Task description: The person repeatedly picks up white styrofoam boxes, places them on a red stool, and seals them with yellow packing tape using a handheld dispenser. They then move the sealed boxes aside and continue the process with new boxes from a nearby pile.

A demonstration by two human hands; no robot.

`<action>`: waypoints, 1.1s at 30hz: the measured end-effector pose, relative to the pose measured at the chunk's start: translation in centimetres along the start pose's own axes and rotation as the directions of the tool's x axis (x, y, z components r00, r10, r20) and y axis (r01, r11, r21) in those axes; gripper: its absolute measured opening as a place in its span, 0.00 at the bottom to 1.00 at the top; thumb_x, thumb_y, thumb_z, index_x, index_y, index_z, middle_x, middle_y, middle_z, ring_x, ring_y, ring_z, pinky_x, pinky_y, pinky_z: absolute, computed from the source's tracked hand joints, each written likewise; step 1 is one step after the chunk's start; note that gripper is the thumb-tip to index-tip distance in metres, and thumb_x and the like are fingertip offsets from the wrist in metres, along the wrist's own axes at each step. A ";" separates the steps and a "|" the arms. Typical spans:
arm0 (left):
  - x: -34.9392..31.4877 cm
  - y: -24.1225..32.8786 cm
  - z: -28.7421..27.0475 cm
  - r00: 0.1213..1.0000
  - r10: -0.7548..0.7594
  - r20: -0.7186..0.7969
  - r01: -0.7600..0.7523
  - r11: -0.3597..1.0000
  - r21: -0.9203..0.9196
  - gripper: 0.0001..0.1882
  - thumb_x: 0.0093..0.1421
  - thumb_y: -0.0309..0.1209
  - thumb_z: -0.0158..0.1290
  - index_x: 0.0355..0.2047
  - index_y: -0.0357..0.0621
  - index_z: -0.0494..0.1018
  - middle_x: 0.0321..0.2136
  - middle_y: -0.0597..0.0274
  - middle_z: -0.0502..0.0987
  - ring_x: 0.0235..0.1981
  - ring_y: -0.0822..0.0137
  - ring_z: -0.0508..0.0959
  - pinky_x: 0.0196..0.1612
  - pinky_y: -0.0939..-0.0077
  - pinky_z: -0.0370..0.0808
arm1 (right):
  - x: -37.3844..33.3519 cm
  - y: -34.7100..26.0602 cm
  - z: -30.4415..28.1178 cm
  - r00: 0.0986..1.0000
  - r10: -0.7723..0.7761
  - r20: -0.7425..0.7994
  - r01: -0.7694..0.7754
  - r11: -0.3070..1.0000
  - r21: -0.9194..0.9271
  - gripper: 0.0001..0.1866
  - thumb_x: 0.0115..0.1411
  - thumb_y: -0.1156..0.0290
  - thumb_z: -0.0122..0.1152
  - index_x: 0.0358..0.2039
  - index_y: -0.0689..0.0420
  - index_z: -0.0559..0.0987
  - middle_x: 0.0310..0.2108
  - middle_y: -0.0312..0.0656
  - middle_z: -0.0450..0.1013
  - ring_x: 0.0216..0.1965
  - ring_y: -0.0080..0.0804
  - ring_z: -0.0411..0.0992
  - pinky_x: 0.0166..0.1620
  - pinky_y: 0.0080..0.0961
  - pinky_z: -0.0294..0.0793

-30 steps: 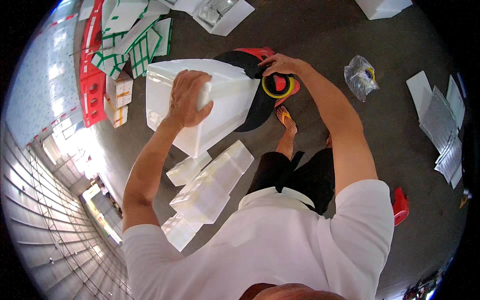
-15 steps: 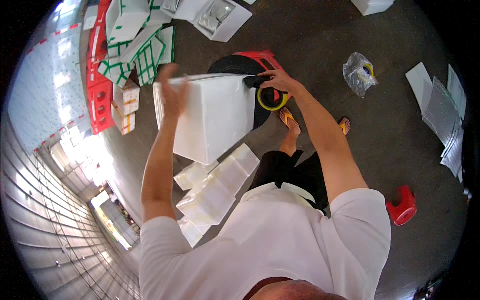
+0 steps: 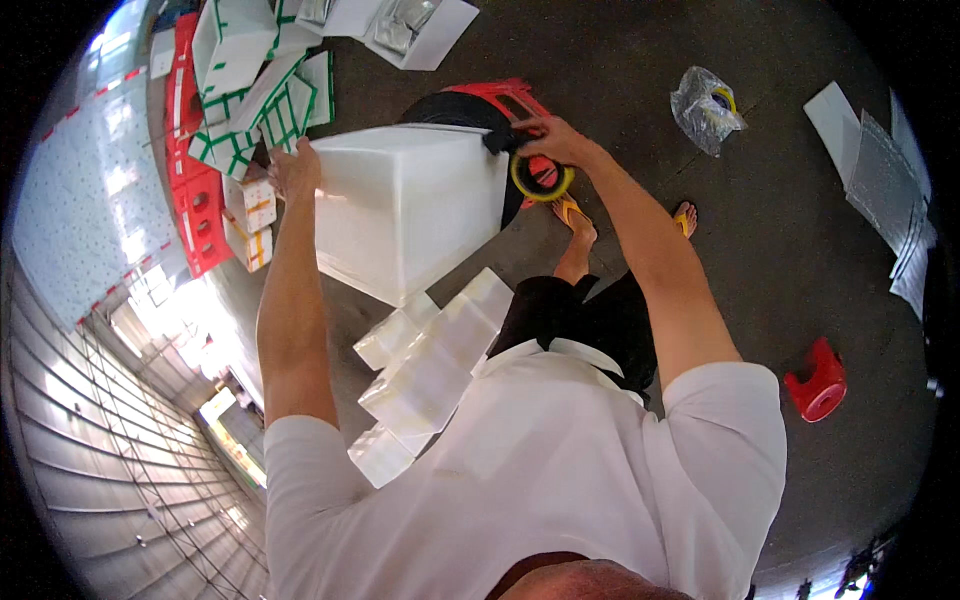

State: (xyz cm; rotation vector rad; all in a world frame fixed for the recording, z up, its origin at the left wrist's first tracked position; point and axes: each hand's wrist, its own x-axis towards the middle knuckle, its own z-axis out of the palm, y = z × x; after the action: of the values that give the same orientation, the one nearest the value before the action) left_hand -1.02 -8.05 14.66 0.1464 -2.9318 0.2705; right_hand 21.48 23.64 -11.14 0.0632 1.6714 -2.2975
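Observation:
A large white foam box (image 3: 355,210) sits in front of me, its far side against a round black support with a red part (image 3: 510,98). At the box's left end is my left hand (image 3: 296,170), fingers bent at its edge. My right hand (image 3: 556,140) is closed on a black tape dispenser (image 3: 498,140) at the box's upper right corner. A tape roll with a yellow rim (image 3: 541,178) hangs below that hand. Whether tape runs along the box I cannot tell.
Several wrapped white boxes (image 3: 430,360) lie beside my legs. Green-taped foam boxes (image 3: 235,50) and a red barrier (image 3: 200,215) are at the left. A plastic-wrapped tape roll (image 3: 708,108), foam sheets (image 3: 885,160) and a red stool (image 3: 818,382) are at the right.
My left hand has moved left and slightly down, from above the box to its left end. My right hand stays on the dispenser at the right corner. The view has shifted slightly.

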 end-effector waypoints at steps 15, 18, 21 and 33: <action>-24.0 19.5 3.2 0.247 0.526 0.814 -0.943 -0.062 0.327 0.60 0.36 0.64 0.63 0.58 0.26 0.64 0.62 0.35 0.60 0.61 0.25 0.56 0.61 0.30 0.49 | 2.9 2.0 -4.0 0.997 0.065 -0.034 -0.071 0.975 -0.211 0.32 0.46 0.62 0.71 0.53 0.59 0.77 0.48 0.46 0.75 0.50 0.32 0.71 0.52 0.26 0.70; -20.7 19.9 3.4 0.252 0.548 0.798 -0.966 0.086 0.246 0.47 0.35 0.61 0.64 0.47 0.32 0.75 0.50 0.40 0.74 0.59 0.35 0.65 0.59 0.31 0.52 | -4.7 3.3 -1.5 0.997 0.068 0.040 -0.065 0.995 -0.071 0.32 0.47 0.66 0.73 0.54 0.57 0.75 0.48 0.48 0.75 0.50 0.38 0.72 0.53 0.32 0.71; -18.4 22.4 3.1 0.220 0.479 0.850 -0.970 0.203 0.137 0.35 0.36 0.58 0.63 0.35 0.40 0.81 0.38 0.47 0.81 0.52 0.47 0.74 0.58 0.40 0.61 | -7.3 6.1 0.9 0.992 0.122 0.005 -0.122 0.990 0.066 0.33 0.47 0.67 0.73 0.55 0.58 0.74 0.49 0.47 0.74 0.52 0.37 0.71 0.56 0.32 0.69; -7.1 10.7 -2.6 0.507 0.861 0.022 -0.771 0.465 -0.436 0.30 0.51 0.41 0.61 0.54 0.50 0.69 0.52 0.52 0.73 0.55 0.49 0.69 0.60 0.57 0.61 | 4.8 3.6 0.4 0.946 0.113 -0.303 -0.124 0.992 -0.017 0.33 0.49 0.68 0.72 0.56 0.60 0.73 0.52 0.45 0.73 0.51 0.30 0.71 0.54 0.28 0.70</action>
State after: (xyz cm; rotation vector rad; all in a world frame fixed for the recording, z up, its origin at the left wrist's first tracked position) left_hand 5.13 3.51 13.88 -1.4560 -2.9359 -0.2276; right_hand 17.90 21.22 -15.35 0.5177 1.7943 -2.2547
